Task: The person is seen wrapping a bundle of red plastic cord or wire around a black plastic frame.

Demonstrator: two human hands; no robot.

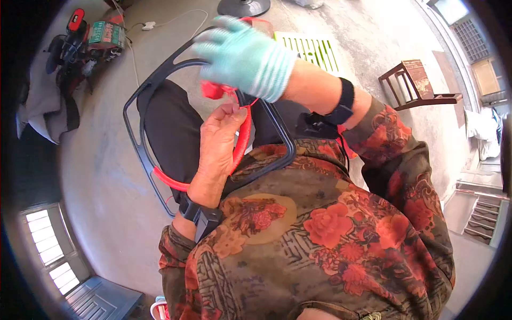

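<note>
Winding something red around a black frame [152, 80] looks like the step in hand, going by the close ridges on the red band [243, 133]. The frame lies across the person's legs [165, 117], and the band curves inside it, passing behind the left wrist. The bare left hand [216, 140] has its thumb and finger pinched together at the top end of the band. The gloved right hand [240, 61] is up over the far side of the frame, so blurry that I can't tell if its fingers are apart or closed. A red lump [212, 89] shows just below it.

I think the next move needs a tight pinch and a gentle pull. The frame's near edge sits close to the shirt [320, 229], so there is little room there. Bare floor [96, 165] lies to the left; a green slatted thing [309, 48] is past the glove.
</note>
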